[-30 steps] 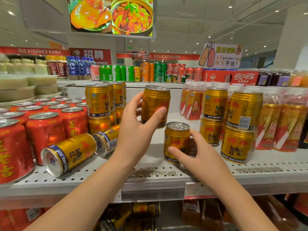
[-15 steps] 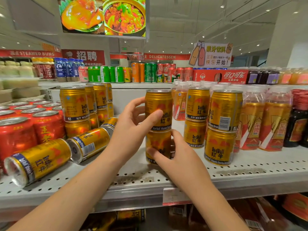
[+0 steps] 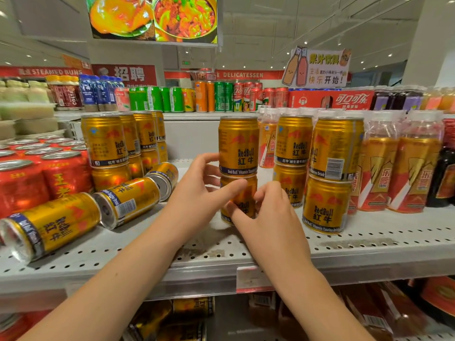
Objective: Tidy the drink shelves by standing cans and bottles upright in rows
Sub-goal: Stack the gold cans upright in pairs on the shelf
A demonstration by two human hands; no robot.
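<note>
Nearest, over the front edge of the perforated shelf (image 3: 369, 252): two bare forearms reaching in. Toward the left front corner, three fallen Red Bull cans (image 3: 128, 201) on their sides, in a slanting line going back.

In the middle of the shelf, a stack of two gold cans, standing upright. Right hand (image 3: 268, 217) grasping the lower can (image 3: 242, 200): thumb low on its front, fingers curled round its right side. Left hand (image 3: 197, 193) at the left side of the same stack, thumb laid across the front of the lower can just under the seam. Other fingers bent toward the foot of the upper can (image 3: 238, 143); contact there impossible to tell.

Just to the right, two more two-high stacks (image 3: 330, 173) of the same cans, then plastic bottles (image 3: 379, 166). To the left, behind the fallen ones, another stacked row (image 3: 105, 141), with red cans (image 3: 22, 183) beside it. Far back, on a higher shelf, green, orange and red soda cans (image 3: 221, 97).
</note>
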